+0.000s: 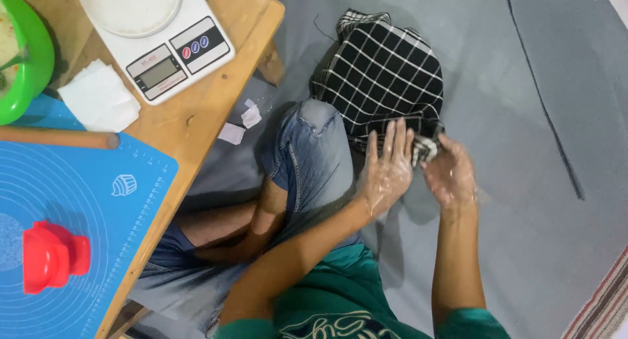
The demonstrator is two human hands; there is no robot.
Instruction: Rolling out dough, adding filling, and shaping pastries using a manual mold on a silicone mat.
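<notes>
A black cloth with a white check [383, 77] lies over my raised knee in blue jeans [313, 149]. My left hand [387, 168], in a thin clear plastic glove, is held flat with its fingers spread, rubbing against the cloth's lower edge. My right hand [450, 174], gloved the same way, pinches a bunched corner of the cloth [426, 148] between thumb and fingers. Both hands meet at that corner, to the right of the low table.
A low wooden table [196, 110] stands at the left. On it are a white kitchen scale [163, 41], a green bowl [29, 58], a folded white paper [99, 98], a wooden rolling pin [59, 139], a blue baking mat [98, 208] and a red mould [53, 255]. Grey floor covering [536, 117] lies around.
</notes>
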